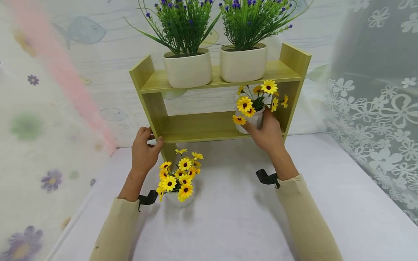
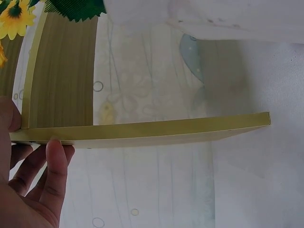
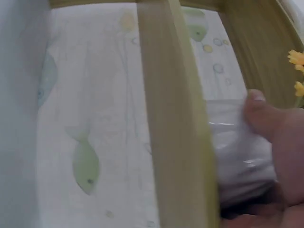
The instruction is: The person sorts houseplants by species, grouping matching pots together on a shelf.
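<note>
A wooden shelf (image 1: 199, 125) with two boards stands at the back of the white table. My left hand (image 1: 145, 150) grips its left side panel, thumb at the front edge; the left wrist view shows the fingers (image 2: 56, 166) against the panel's outer face. In my right hand (image 1: 267, 132) is a white pot (image 3: 240, 147) of yellow flowers (image 1: 245, 104), held at the right end of the lower board. Whether the pot's base touches the board I cannot tell. Another pot of yellow flowers (image 1: 185, 181) stands on the table near my left forearm.
Two cream planters, one on the left (image 1: 187, 70) and one on the right (image 1: 243, 63), hold purple-flowered plants on the upper board. A fish-patterned curtain (image 1: 114, 72) hangs behind the shelf. Lace fabric (image 1: 385, 145) borders the table (image 1: 228, 210) on the right.
</note>
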`<action>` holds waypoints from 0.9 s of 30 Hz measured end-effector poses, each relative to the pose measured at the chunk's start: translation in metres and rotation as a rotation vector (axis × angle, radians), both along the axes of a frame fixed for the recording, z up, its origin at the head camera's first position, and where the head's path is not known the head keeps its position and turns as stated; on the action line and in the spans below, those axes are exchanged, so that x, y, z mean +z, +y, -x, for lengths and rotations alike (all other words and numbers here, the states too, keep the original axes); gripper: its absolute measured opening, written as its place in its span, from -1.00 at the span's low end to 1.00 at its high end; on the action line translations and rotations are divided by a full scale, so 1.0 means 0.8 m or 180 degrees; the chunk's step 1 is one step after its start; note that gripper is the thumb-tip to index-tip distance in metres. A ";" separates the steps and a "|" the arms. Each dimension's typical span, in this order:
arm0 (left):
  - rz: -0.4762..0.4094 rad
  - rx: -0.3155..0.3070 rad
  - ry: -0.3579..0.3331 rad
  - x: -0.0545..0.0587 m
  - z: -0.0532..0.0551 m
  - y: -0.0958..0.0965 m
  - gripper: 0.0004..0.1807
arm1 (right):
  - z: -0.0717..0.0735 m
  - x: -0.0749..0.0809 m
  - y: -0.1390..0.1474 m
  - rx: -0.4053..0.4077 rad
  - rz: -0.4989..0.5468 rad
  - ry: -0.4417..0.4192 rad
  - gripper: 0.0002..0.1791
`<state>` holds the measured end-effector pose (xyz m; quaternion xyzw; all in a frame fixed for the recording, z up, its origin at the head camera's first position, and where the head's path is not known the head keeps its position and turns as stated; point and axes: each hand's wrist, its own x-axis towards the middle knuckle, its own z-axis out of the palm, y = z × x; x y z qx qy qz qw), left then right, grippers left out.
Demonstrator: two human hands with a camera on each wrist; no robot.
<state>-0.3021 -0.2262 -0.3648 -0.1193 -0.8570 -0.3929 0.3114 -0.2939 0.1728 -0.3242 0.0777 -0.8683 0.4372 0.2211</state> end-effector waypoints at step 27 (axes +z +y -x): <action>-0.0013 -0.0012 -0.0022 -0.001 0.004 -0.002 -0.52 | -0.115 0.060 -0.003 0.1143 -0.1852 -0.1120 0.03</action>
